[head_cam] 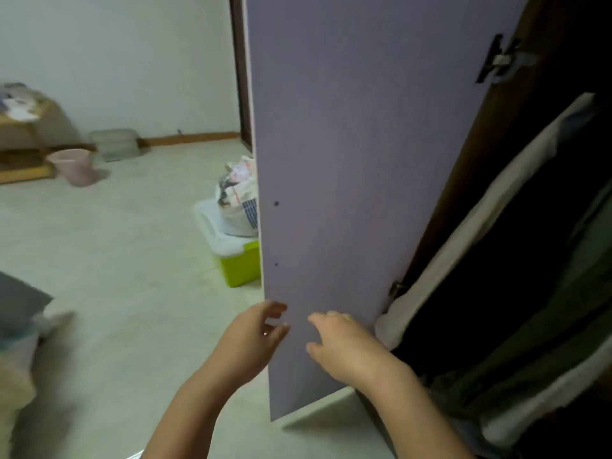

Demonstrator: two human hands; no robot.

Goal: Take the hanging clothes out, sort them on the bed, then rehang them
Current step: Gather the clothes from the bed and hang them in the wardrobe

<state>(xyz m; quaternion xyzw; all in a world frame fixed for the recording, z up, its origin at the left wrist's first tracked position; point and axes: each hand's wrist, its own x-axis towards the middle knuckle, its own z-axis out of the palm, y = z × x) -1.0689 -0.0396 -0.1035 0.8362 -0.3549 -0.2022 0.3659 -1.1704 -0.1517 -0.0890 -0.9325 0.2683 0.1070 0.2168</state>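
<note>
The wardrobe door stands open, its inner face toward the camera and its long axis upright, hinged on the right side. The left hand is at the door's free left edge, with the fingers curled around that edge, so I judge it grips the door. The right hand lies on the door's face near the bottom, fingers spread and loose, holding nothing. The hanging clothes are to the right of both hands, inside the dark wardrobe (a pale garment and darker ones, leaning from upper right to lower left). The right hand is nearer to them, so I think it should reach first, once the door is pushed far enough left.
</note>
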